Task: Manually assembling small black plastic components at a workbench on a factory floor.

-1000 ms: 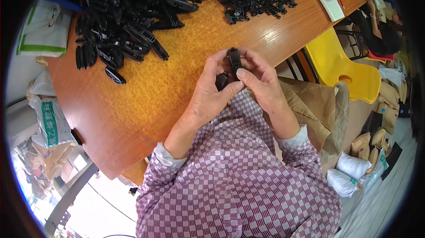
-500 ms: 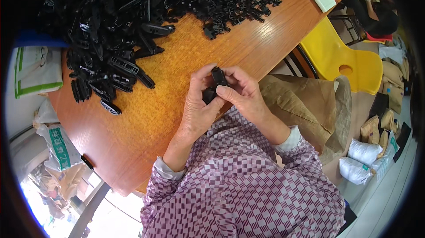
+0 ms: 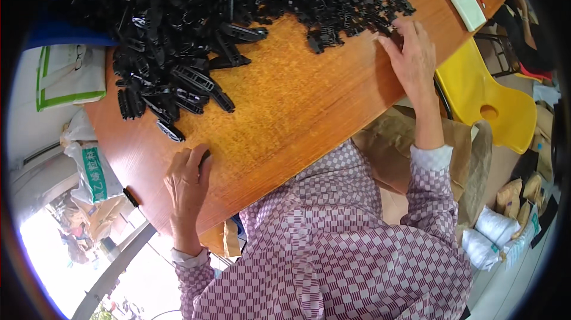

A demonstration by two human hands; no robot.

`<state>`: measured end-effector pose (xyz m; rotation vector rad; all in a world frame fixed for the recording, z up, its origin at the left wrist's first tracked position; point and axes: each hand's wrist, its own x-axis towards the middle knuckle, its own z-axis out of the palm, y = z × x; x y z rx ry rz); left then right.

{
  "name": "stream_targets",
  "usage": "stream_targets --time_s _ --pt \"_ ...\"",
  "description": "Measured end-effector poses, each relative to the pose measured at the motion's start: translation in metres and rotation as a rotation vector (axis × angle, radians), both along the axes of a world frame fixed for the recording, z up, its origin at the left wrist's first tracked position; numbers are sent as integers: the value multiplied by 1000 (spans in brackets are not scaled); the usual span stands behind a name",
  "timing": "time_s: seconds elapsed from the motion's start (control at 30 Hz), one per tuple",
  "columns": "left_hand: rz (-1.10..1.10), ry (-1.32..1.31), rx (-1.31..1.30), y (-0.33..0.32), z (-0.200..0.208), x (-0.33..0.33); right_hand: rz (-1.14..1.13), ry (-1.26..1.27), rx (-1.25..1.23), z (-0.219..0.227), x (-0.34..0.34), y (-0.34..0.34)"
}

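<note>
At the near left of the table, my left hand (image 3: pixel 188 182) is curled, with a small dark bit of a black plastic piece (image 3: pixel 205 156) showing between thumb and fingers; the rest of it is hidden. My right hand (image 3: pixel 414 61) reaches over the table's right part, thumb and fingers apart. Its fingertips are at the edge of a heap of small black plastic parts (image 3: pixel 357 5); whether they touch one I cannot make out. Farther left lies a heap of longer black plastic parts (image 3: pixel 196 82), one oval piece (image 3: pixel 171 131) lying at its near end.
The wooden table (image 3: pixel 285 106) fills the middle. To the right are a yellow chair (image 3: pixel 482 94), a brown paper sack (image 3: pixel 440 147) and white bags (image 3: pixel 496 228). A white tray (image 3: pixel 461 2) lies at the far right. Another person's arm (image 3: pixel 523 13) shows beyond.
My hands were together, holding a black plastic piece between them. They have parted: the left moved left and down with the dark piece, the right moved up and right to the small parts.
</note>
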<state>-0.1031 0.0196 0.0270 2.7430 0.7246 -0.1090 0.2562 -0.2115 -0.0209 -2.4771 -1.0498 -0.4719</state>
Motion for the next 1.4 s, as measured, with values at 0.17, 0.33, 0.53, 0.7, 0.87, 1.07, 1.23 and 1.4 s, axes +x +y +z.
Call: stream_targets --time_s 0.17,0.33,0.53,0.7,0.87,1.07,1.23,1.4 --pt "-144 -255 175 12 17 43 -1 -8 8 -17 18 6" --pt "-433 -471 289 34 16 144 67 806 644 -17 12 2" --pt "-553 -198 380 68 -9 184 325 1848 1204 -1 -8 0" --pt "-353 -352 201 51 -8 182 245 1949 1334 3 -24 2" --pt "18 -647 -627 2 -21 161 344 1909 1186 8 -41 12" --pt "279 -723 -1839 -42 -36 127 437 1546 740 32 -94 39" --pt "318 -769 -1959 -48 -43 109 848 609 121 53 -102 56" --pt "239 -675 -1788 -46 -47 100 964 381 -33 69 -105 63"
